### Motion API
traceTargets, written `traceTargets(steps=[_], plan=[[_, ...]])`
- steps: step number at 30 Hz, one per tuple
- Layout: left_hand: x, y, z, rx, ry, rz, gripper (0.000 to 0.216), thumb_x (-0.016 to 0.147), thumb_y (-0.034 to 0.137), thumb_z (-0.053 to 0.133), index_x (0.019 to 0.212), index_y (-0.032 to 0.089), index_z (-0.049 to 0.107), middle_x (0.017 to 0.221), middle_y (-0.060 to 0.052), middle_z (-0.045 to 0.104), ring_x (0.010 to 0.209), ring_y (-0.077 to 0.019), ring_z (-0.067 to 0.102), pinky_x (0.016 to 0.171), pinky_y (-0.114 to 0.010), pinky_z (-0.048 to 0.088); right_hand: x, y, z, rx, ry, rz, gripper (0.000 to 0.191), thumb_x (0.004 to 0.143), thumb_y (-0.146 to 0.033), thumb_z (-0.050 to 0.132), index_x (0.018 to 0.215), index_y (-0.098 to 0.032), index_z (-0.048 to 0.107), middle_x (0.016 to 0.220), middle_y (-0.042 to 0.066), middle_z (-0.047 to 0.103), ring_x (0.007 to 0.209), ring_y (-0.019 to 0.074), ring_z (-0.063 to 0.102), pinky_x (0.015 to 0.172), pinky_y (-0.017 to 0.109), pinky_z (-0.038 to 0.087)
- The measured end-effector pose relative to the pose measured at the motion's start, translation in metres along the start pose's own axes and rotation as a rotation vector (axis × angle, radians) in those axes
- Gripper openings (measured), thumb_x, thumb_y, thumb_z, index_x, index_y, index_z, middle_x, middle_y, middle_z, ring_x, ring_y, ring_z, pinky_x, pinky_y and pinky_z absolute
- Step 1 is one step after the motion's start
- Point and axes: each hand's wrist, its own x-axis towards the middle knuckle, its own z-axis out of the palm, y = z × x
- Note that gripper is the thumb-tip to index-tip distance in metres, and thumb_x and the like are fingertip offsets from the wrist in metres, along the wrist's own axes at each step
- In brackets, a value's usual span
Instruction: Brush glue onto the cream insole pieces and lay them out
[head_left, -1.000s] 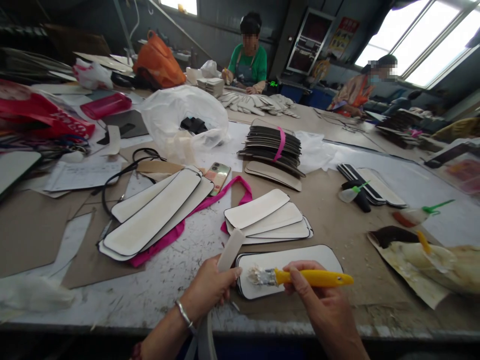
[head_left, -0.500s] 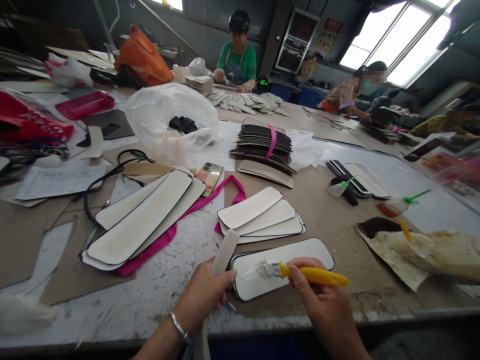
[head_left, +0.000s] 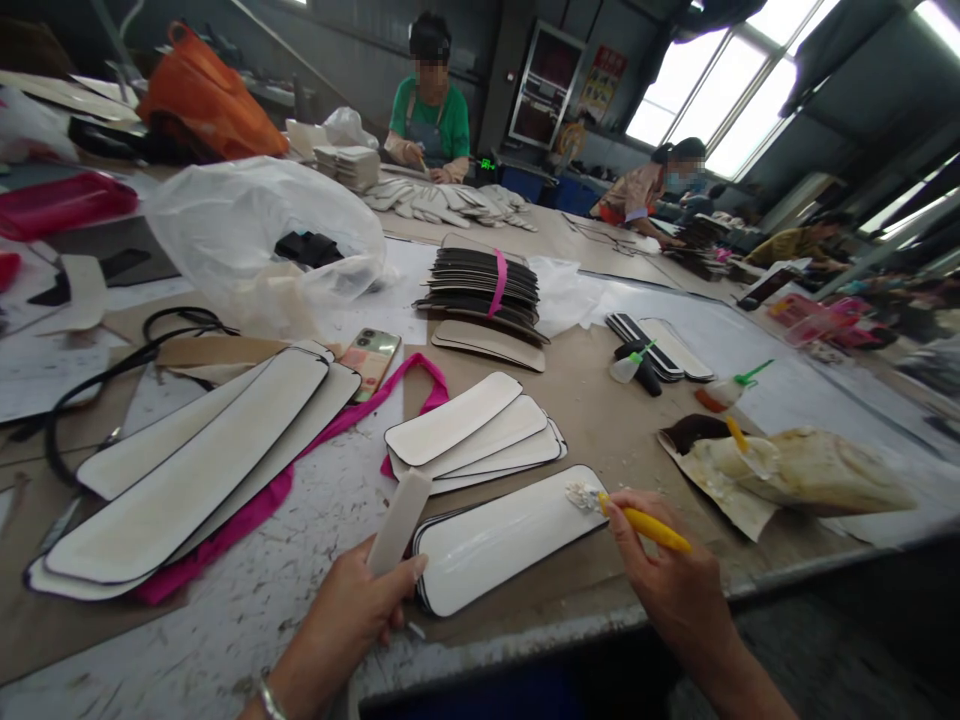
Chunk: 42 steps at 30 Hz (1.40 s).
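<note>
A white black-edged panel lies flat near the table's front edge. My right hand is closed on a yellow-handled brush whose glue-clotted bristles rest on the panel's far right end. My left hand is closed on a pale flat strip, fingertips pressing at the panel's left end. Just behind lies a fanned pile of similar short white panels.
Long white panels lie on a pink ribbon at left, by a phone. A banded dark stack, white plastic bag, glue bottles and a glue-smeared sheet stand farther off. Other people work at the far side.
The brush has slid from the panel's left part to its far right end. My left hand has kept hold of the strip. The view has swung right.
</note>
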Motion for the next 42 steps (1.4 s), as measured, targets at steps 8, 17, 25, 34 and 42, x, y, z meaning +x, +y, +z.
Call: traceTargets(steps=[8, 17, 25, 34, 42], plan=[[-0.001, -0.001, 0.002, 0.024, 0.008, 0.002, 0.030, 0.055, 0.045, 0.060, 0.053, 0.017, 0.048, 0.030, 0.006, 0.046, 0.027, -0.0088, 0.037, 0.032, -0.020, 0.027, 0.000, 0.004, -0.010, -0.008, 0.071, -0.071, 0.010, 0.081, -0.017, 0.051, 0.090, -0.019, 0.054, 0.082, 0.006, 0.060, 0.079, 0.0172, 0.059, 0.075, 0.032, 0.049], [0.002, -0.008, 0.002, 0.068, 0.008, 0.015, 0.038, 0.054, 0.053, 0.060, 0.053, 0.017, 0.049, 0.030, 0.004, 0.047, 0.027, -0.0096, 0.038, 0.035, -0.022, 0.028, -0.015, -0.090, 0.021, 0.805, -0.162, 0.112, 0.011, 0.080, -0.013, 0.048, 0.086, -0.019, 0.054, 0.077, 0.003, 0.059, 0.073, 0.0143, 0.058, 0.065, 0.027, 0.051], [-0.004, 0.001, 0.006, 0.036, 0.057, 0.010, 0.029, 0.055, 0.045, 0.059, 0.054, 0.019, 0.047, 0.030, 0.007, 0.046, 0.027, -0.0092, 0.038, 0.032, -0.021, 0.026, -0.011, 0.007, -0.002, 0.116, 0.099, 0.000, 0.010, 0.080, -0.014, 0.051, 0.088, -0.018, 0.055, 0.081, 0.005, 0.059, 0.079, 0.0162, 0.058, 0.074, 0.030, 0.049], [0.000, -0.004, 0.001, 0.035, 0.025, -0.006, 0.027, 0.058, 0.040, 0.062, 0.063, 0.016, 0.052, 0.034, 0.007, 0.046, 0.032, -0.0103, 0.039, 0.035, -0.022, 0.030, -0.019, -0.011, 0.001, 0.034, -0.006, -0.180, 0.019, 0.080, -0.013, 0.050, 0.099, -0.018, 0.052, 0.087, 0.008, 0.062, 0.083, 0.0186, 0.060, 0.075, 0.032, 0.050], [-0.024, 0.008, -0.011, -0.268, -0.006, 0.116, 0.035, 0.075, 0.049, 0.047, 0.073, 0.015, 0.055, 0.046, 0.006, 0.047, 0.041, -0.0074, 0.038, 0.042, -0.019, 0.029, 0.005, -0.068, -0.003, 0.519, -0.119, 0.142, 0.017, 0.084, -0.030, 0.043, 0.078, -0.023, 0.057, 0.080, 0.004, 0.063, 0.076, 0.0190, 0.060, 0.063, 0.026, 0.050]])
